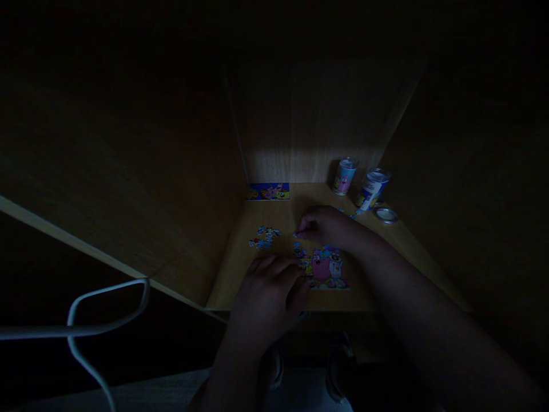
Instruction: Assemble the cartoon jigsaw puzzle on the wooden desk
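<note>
Covering part of the left edge of the partly joined puzzle [323,269], the left hand [270,289] is loosely curved; whether anything is held under its fingers cannot be told. In the dim light, a small puzzle piece [295,234] appears to be pinched in the right hand [322,223], just beyond the puzzle. Loose pieces [263,244] are scattered farther left on the wooden board [229,280]. Two cans [344,177] are placed at the far right.

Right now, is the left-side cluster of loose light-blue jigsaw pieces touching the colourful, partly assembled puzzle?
Apart: the head view shows bare brown wood between the cluster and the partly assembled puzzle.
</note>
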Demonstrator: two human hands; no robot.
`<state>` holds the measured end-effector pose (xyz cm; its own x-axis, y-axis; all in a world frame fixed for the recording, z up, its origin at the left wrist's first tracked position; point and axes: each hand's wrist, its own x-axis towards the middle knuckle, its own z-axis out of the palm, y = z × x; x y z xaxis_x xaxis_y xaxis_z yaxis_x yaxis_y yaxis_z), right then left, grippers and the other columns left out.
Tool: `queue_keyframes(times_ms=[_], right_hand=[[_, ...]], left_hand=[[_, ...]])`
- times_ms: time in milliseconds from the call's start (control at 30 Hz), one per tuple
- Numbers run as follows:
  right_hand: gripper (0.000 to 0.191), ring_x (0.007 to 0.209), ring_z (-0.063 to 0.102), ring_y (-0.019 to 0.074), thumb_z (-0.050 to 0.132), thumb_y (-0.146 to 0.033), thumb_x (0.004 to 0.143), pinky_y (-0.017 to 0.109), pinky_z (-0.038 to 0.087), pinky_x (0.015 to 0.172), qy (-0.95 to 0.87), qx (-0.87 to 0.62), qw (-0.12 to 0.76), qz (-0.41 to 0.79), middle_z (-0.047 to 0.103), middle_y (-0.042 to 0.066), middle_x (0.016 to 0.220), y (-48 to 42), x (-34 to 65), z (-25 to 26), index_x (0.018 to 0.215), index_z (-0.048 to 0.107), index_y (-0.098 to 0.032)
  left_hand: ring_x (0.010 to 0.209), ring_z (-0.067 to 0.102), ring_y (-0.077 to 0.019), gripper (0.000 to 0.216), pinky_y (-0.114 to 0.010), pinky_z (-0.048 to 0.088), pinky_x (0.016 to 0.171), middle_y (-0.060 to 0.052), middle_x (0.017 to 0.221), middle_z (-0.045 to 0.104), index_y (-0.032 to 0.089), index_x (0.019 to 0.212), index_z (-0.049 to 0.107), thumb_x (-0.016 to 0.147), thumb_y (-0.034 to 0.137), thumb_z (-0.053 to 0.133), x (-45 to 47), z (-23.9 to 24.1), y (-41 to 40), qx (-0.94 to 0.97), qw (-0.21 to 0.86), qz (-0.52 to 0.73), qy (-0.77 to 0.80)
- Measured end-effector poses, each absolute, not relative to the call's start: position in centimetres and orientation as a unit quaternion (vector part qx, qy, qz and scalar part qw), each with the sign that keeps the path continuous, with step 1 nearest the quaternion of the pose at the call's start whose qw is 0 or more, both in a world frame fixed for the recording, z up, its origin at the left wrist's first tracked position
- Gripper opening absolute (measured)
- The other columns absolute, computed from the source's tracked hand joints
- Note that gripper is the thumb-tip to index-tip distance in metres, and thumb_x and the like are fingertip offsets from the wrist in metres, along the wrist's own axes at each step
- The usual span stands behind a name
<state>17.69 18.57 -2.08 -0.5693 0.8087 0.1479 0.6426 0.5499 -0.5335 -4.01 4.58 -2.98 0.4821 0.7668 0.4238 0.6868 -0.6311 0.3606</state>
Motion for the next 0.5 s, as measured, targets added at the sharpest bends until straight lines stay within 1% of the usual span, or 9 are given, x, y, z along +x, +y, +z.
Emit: queue_keyframes(times_ms=[133, 267, 333, 433, 500], right_hand=[[0.012, 0.08, 0.07, 0.0182, 0.08, -0.031, 0.089, 0.029, 0.046, 0.072, -0.846, -0.445, 0.186, 0.226, 0.078, 0.004, 0.089, 18.8, 18.5, -2.2, 0.094, 0.078, -0.019], [0.015, 0.087, 0.073, 0.0198, 0.081, -0.03, 0.089, 0.03, 0.05, 0.077, -0.837, -0.454, 0.177, 0.248, 0.08, 0.005, 0.097, 19.1, 19.3, -2.3, 0.101, 0.077, -0.02], [0.014, 0.091, 0.074, 0.0204, 0.08, -0.028, 0.09, 0.031, 0.052, 0.081, -0.837, -0.456, 0.169, 0.249, 0.081, 0.004, 0.101, 19.2, 19.6, -2.1, 0.102, 0.078, -0.021], [0.008, 0.095, 0.076, 0.0214, 0.079, -0.024, 0.091, 0.032, 0.053, 0.084, -0.84, -0.461, 0.162, 0.234, 0.082, 0.004, 0.103, 19.2, 19.6, -1.7, 0.099, 0.08, -0.022], [0.006, 0.096, 0.076, 0.0222, 0.078, -0.024, 0.091, 0.033, 0.054, 0.085, -0.842, -0.466, 0.156, 0.225, 0.082, 0.004, 0.102, 19.1, 19.6, -1.5, 0.097, 0.08, -0.022]], left_hand=[[0.103, 0.066, -0.0267, 0.008, -0.05, 0.052, 0.096, -0.005, 0.111, 0.075, 0.023, 0.104, 0.071, 0.104, 0.023, 0.062, -4.0, -3.1, 4.8, 0.844, 0.054, 0.311, 0.433], [0.092, 0.065, -0.0278, 0.015, -0.047, 0.051, 0.086, -0.007, 0.095, 0.072, 0.021, 0.094, 0.067, 0.104, 0.022, 0.057, -4.2, -3.5, 5.0, 0.775, -0.004, 0.375, 0.509], [0.09, 0.065, -0.0278, 0.013, -0.044, 0.051, 0.083, -0.007, 0.092, 0.071, 0.021, 0.094, 0.066, 0.104, 0.023, 0.057, -4.5, -3.7, 4.9, 0.728, -0.034, 0.422, 0.539], [0.087, 0.067, -0.0234, 0.008, -0.037, 0.052, 0.081, -0.005, 0.091, 0.07, 0.021, 0.098, 0.068, 0.103, 0.025, 0.062, -5.0, -3.9, 4.8, 0.655, -0.056, 0.51, 0.554], [0.08, 0.066, -0.0196, 0.01, -0.032, 0.051, 0.075, -0.002, 0.087, 0.069, 0.022, 0.096, 0.069, 0.104, 0.026, 0.063, -5.4, -4.0, 4.5, 0.607, -0.038, 0.571, 0.552]])
